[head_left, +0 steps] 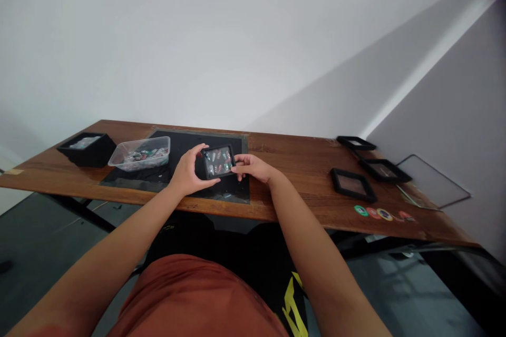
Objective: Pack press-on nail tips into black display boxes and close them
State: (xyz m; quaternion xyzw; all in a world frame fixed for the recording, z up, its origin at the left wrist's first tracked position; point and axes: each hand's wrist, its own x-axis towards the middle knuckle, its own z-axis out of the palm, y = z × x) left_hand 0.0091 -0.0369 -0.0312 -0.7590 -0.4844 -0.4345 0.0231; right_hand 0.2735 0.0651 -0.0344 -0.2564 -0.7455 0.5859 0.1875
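Observation:
Over the dark mat (pixel 190 192) I hold a small black window box (pixel 219 162). Several glossy, coloured pieces, which look like press-on nails, show through its clear front. My left hand (pixel 186 172) grips the box's left side, thumb along the lower edge and fingers at the top. At the right side, my right hand (pixel 253 167) pinches the lower right corner between thumb and fingers. Left of my left hand stands a clear plastic tub (pixel 164 150) with many small, shiny, mixed-colour pieces inside. The box's back is hidden.
A stack of black boxes (pixel 93 155) stands at the far left of the wooden table (pixel 292 168). Black window boxes (pixel 353 185) lie at the right, near several round stickers (pixel 384 215) and a thin wire frame (pixel 454 200). A white wall (pixel 237 52) rises behind.

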